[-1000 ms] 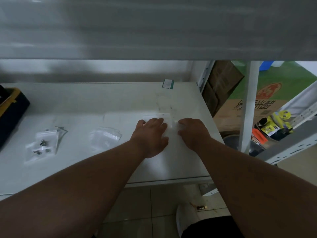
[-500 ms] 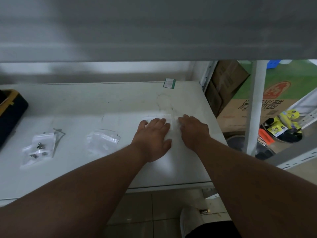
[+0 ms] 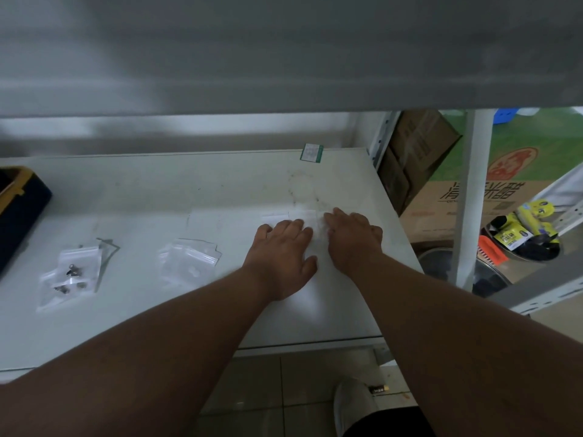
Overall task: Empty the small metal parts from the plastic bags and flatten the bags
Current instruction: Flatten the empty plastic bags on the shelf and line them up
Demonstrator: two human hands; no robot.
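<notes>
Fingers of left hand [image 3: 280, 253] and right hand [image 3: 353, 239] straight, pressed flat on a clear plastic bag [image 3: 310, 219] on the white tabletop [image 3: 220, 187]. Left of them: an empty bag [image 3: 186, 263], then bags holding small metal parts [image 3: 71, 275]. Dark toolbox [image 3: 19, 209] at far left edge.

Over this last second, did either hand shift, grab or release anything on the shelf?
No real change. The left hand and right hand stay pressed flat, fingers straight, on the clear bag between them; nothing was gripped or released. The bags with metal parts and the empty bags lie where they were. Only the camera drifted slightly.
</notes>
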